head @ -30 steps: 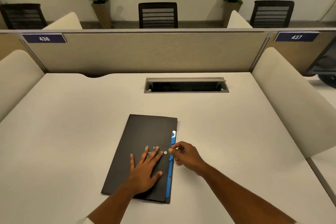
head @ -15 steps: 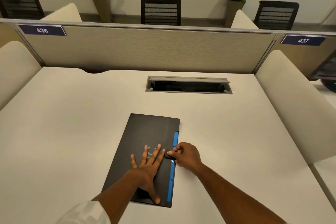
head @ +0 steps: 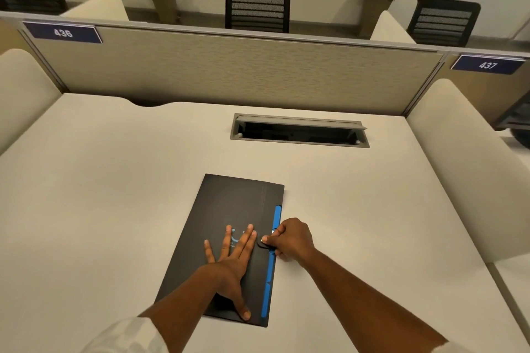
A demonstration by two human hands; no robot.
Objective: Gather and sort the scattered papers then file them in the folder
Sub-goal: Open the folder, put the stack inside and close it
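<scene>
A black folder (head: 229, 203) lies closed on the white desk (head: 114, 180), with blue tab dividers (head: 271, 275) showing along its right edge. My left hand (head: 232, 261) lies flat on the cover, fingers straight and spread, pressing it down. My right hand (head: 289, 238) is at the folder's right edge, thumb and fingers pinching the small black closure flap (head: 262, 243) against the cover. No loose papers are in sight.
A grey cable hatch (head: 298, 133) stands open in the desk beyond the folder. A fabric partition (head: 229, 71) with number plates 436 and 437 closes the back. Cream side screens flank the desk. Chairs and potted plants stand behind.
My right hand has moved left onto the folder's edge and pressed the closure flap onto the cover. My left hand stays flat on the folder, slid slightly nearer to me.
</scene>
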